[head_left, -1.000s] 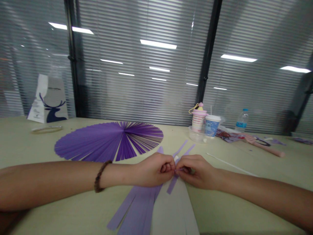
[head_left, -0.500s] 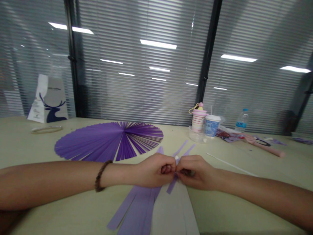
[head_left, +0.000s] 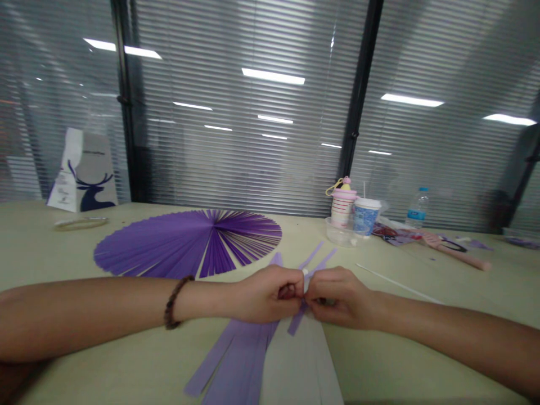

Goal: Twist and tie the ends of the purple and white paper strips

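My left hand (head_left: 274, 293) and my right hand (head_left: 335, 297) meet knuckle to knuckle above the table, both closed in a pinch. Between their fingertips runs a narrow light-purple paper strip (head_left: 297, 322), its lower end showing below the fingers. Two thin purple strip ends (head_left: 324, 260) stick out beyond the hands. Beneath lie a fanned bunch of lilac paper strips (head_left: 240, 360) and a bunch of white paper strips (head_left: 299, 365). A small white piece (head_left: 305, 272) shows just above the fingertips. The exact grip point is hidden by the fingers.
A large round fan of purple strips (head_left: 169, 242) lies behind my left arm. To the right are a thin white stick (head_left: 396, 282), a clear plastic bowl (head_left: 340, 235), a blue paper cup (head_left: 366, 216), a water bottle (head_left: 417, 208) and a pink rod-like thing (head_left: 459, 256). A deer-printed bag (head_left: 93, 169) stands far left.
My right hand has shifted very slightly, its fingers curling a little at the pinch. The left hand and the paper strips look almost unmoved.
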A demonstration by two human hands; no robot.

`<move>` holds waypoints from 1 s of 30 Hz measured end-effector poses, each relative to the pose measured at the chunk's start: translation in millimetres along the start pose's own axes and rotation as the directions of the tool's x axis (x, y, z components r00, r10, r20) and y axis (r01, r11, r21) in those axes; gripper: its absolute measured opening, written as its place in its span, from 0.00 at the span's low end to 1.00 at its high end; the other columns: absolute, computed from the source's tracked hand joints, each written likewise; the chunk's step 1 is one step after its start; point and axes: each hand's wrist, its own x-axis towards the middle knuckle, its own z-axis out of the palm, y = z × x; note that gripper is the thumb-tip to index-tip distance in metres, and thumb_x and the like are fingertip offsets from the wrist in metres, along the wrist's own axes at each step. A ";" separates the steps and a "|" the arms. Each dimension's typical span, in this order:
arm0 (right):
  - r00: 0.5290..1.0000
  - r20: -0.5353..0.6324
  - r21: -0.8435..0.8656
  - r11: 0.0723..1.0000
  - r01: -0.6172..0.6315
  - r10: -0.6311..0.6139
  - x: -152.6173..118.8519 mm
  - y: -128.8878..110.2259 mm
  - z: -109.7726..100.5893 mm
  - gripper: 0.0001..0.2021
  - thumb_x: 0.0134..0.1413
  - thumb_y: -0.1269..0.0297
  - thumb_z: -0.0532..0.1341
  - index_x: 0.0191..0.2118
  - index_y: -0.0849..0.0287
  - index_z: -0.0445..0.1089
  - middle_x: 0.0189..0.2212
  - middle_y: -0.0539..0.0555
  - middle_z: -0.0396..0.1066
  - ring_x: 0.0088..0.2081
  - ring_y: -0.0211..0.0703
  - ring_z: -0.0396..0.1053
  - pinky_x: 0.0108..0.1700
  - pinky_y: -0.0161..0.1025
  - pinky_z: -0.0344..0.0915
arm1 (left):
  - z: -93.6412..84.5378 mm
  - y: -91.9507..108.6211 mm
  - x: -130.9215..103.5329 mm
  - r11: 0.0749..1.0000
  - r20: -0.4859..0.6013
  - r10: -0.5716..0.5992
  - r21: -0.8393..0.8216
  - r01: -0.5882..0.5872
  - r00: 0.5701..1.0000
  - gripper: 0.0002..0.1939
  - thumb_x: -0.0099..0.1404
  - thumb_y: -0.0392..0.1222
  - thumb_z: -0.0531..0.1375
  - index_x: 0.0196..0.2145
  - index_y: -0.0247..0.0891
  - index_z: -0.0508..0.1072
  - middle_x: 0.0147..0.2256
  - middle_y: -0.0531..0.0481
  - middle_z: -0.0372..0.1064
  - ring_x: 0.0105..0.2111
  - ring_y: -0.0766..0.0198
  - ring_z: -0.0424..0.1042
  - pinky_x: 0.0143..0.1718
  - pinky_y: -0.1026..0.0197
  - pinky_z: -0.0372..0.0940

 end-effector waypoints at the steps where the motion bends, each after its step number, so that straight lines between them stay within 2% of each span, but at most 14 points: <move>1: 1.000 -0.002 0.000 1.000 0.001 -0.001 -0.3 0.4 -0.1 0.04 0.49 0.72 0.52 0.27 0.62 0.62 0.21 0.50 0.60 0.24 0.32 0.56 0.25 0.30 0.51 | -0.2 0.7 0.0 1.000 0.001 -0.002 -0.013 0.002 1.000 0.05 0.53 0.29 0.51 0.24 0.35 0.56 0.17 0.60 0.47 0.17 0.75 0.48 0.17 0.71 0.44; 30: 0.998 -0.039 -0.086 0.995 0.044 -0.047 -2.3 0.6 0.6 0.05 0.49 0.71 0.52 0.26 0.61 0.62 0.20 0.50 0.60 0.23 0.32 0.56 0.25 0.30 0.51 | -1.4 4.2 -1.6 0.997 -0.028 -0.017 -0.073 0.015 0.999 0.06 0.52 0.29 0.52 0.22 0.34 0.56 0.16 0.61 0.47 0.17 0.76 0.48 0.17 0.72 0.44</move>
